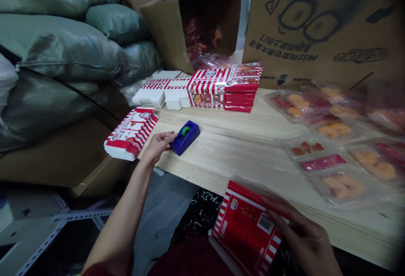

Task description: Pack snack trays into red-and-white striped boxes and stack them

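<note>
Right hand (pixel 303 236) grips a flattened red-and-white striped carton (pixel 245 229) just off the front edge of the wooden table (pixel 240 154), its fingers (pixel 278 206) curved over the carton's upper side and a barcode panel showing on the face turned up (the small print there is too tilted to read). Left hand (pixel 158 145) lies open at the table's left edge, fingers loosely spread, their tips at the side of a blue tape dispenser (pixel 186 138) with a green-cored roll in it. Just left of that hand, an assembled striped box (pixel 131 135) sits at the left corner, partly over the edge. Along the back edge stand white carton blanks (pixel 152 92), a striped box (pixel 208 87) and a stack of red printed boxes (pixel 240 86), all close together. Clear bagged orange-and-red sweets (pixel 338 179) cover the right side of the table. Behind the back edge, an open cardboard box (pixel 190 23) tilts toward the table with red packets inside, beside a large printed carton (pixel 322 27). Grey-green woven sacks (pixel 63 44) are piled to the left.
</note>
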The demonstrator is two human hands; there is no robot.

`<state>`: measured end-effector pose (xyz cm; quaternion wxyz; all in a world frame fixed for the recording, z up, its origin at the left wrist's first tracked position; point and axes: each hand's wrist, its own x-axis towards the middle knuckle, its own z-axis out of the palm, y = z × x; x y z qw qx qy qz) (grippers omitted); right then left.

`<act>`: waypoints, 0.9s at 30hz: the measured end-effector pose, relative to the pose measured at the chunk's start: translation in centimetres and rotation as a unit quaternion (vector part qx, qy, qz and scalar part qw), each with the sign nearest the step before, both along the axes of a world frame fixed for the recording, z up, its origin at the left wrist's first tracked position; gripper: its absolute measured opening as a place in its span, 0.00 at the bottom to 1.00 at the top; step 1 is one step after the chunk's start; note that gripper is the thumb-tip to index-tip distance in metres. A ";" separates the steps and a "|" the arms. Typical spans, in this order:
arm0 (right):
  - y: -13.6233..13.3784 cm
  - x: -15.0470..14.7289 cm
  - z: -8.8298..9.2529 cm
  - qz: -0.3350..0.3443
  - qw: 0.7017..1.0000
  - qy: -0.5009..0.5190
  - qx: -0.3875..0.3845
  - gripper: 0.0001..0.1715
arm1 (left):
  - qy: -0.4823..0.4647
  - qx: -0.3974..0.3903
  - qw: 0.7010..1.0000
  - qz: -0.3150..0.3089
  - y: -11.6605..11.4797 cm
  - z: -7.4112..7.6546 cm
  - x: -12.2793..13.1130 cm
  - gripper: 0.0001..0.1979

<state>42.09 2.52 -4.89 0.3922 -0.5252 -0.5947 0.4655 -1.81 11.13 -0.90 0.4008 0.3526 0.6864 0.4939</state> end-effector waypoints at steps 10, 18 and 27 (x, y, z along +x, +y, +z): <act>0.3 -0.6 2.8 -0.155 0.962 0.170 -0.148 0.29 | -0.044 0.083 0.990 0.105 -3.2 -4.9 0.6 0.24; 1.2 -1.3 6.9 -0.220 0.957 0.091 0.168 0.13 | 0.093 0.137 0.974 0.155 -4.5 -0.5 5.0 0.14; 0.5 -3.6 7.6 -0.103 0.920 -0.054 0.375 0.34 | -0.159 0.185 0.962 -0.120 -9.0 9.7 24.6 0.20</act>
